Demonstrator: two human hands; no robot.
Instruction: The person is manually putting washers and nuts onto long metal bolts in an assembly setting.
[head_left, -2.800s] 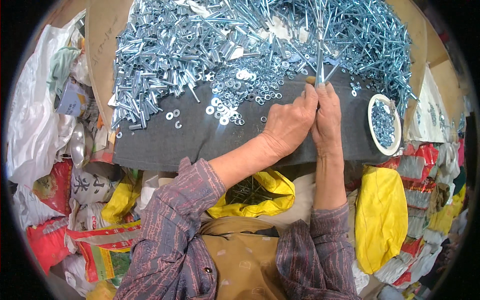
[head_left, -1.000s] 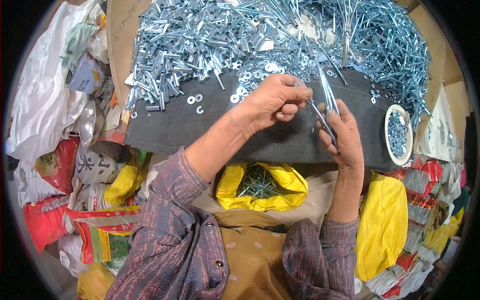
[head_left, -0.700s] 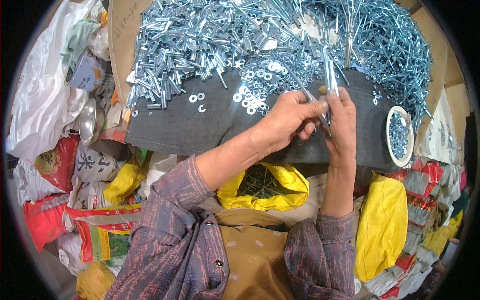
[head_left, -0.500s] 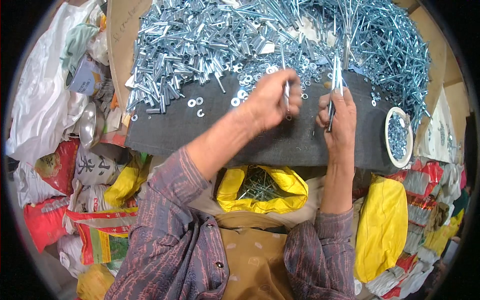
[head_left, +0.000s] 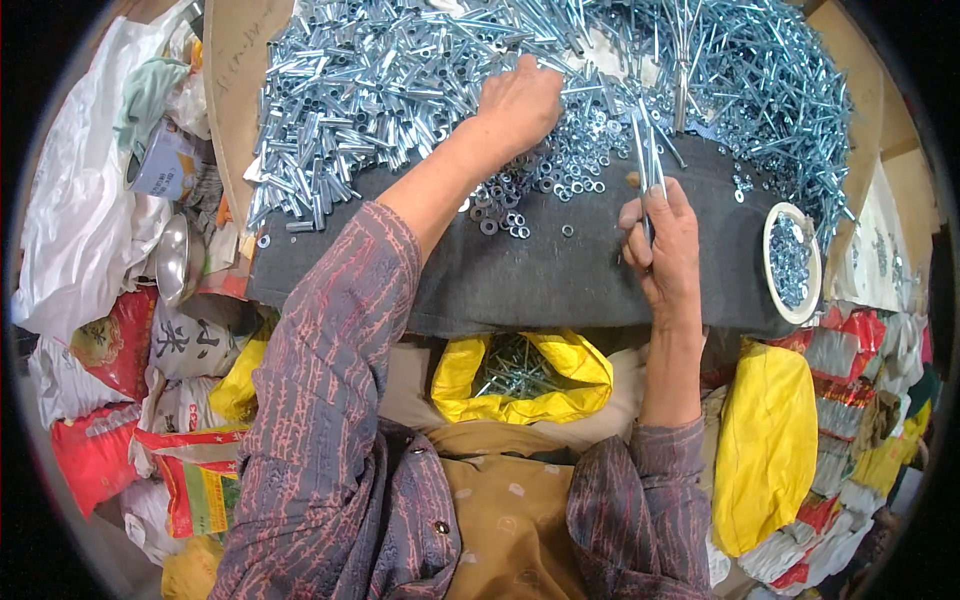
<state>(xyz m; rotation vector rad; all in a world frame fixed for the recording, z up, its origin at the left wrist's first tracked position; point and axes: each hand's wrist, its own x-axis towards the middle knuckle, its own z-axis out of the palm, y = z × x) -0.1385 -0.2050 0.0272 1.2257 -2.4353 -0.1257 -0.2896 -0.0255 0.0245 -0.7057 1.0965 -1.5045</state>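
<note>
My left hand (head_left: pixel 520 103) reaches to the far middle, over a heap of short shiny metal sleeves (head_left: pixel 390 85). Its fingers are curled down and the fingertips are hidden, so I cannot make out what is in them. Closer in, my right hand (head_left: pixel 665 240) is closed round a few long thin metal bolts (head_left: pixel 648 150), their far ends pointing away from me. Small washers (head_left: pixel 560 180) lie scattered between the two hands, on the edge of a dark cloth (head_left: pixel 560 280).
A heap of long bolts (head_left: pixel 780 90) fills the far right. At the right edge stands a white oval bowl (head_left: pixel 817 262) of small metal parts. An open yellow bag (head_left: pixel 455 400) with bolts inside sits at my lap. Filled sacks and a metal bowl (head_left: pixel 178 262) stand at left.
My left hand has moved away from beside the right hand, out to the sleeve heap; the bolt seen at it earlier no longer shows. Washers lie differently. The right hand keeps its bolts, fingers shifted.
</note>
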